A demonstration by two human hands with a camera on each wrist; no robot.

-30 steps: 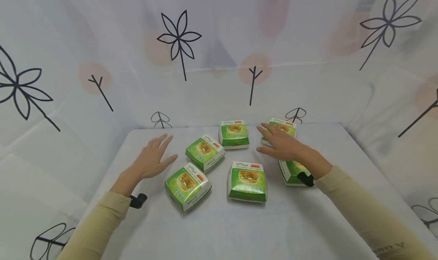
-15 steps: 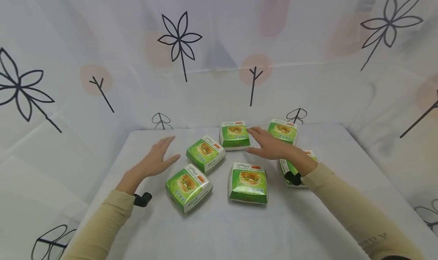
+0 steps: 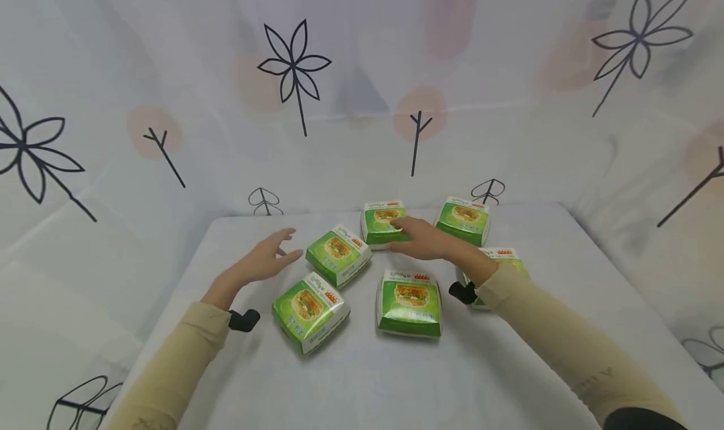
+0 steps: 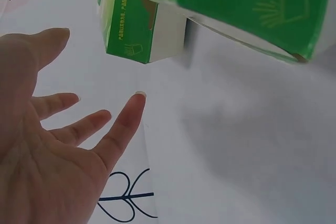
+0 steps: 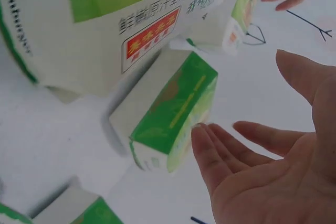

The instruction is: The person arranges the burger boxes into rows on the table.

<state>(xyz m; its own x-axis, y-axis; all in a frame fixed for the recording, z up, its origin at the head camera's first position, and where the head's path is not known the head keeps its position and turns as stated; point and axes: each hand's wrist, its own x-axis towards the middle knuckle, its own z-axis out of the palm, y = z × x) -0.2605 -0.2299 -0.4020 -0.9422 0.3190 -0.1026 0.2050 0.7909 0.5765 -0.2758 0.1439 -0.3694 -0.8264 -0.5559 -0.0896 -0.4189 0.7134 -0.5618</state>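
Note:
Several green-and-white burger boxes lie on the white-covered table. My right hand (image 3: 424, 240) is over the front right part of the back middle burger box (image 3: 378, 219), fingers loosely bent and gripping nothing. In the right wrist view its fingertips (image 5: 200, 132) come close to a burger box (image 5: 173, 106); whether they touch, I cannot tell. My left hand (image 3: 263, 261) hovers left of another burger box (image 3: 335, 254), thumb and fingers apart. The left wrist view shows that hand (image 4: 63, 140) holding nothing, with a burger box (image 4: 131, 30) beyond its fingertips.
Nearer the front are a left burger box (image 3: 308, 310) and a middle one (image 3: 410, 304). Two more stand at the right: a back right burger box (image 3: 464, 219) and a burger box (image 3: 506, 257) partly hidden by my right forearm. A patterned cloth (image 3: 362, 147) hangs behind the table.
My right hand has moved left from the back right burger box to the back middle one. My left hand has shifted slightly right. The boxes stay where they were.

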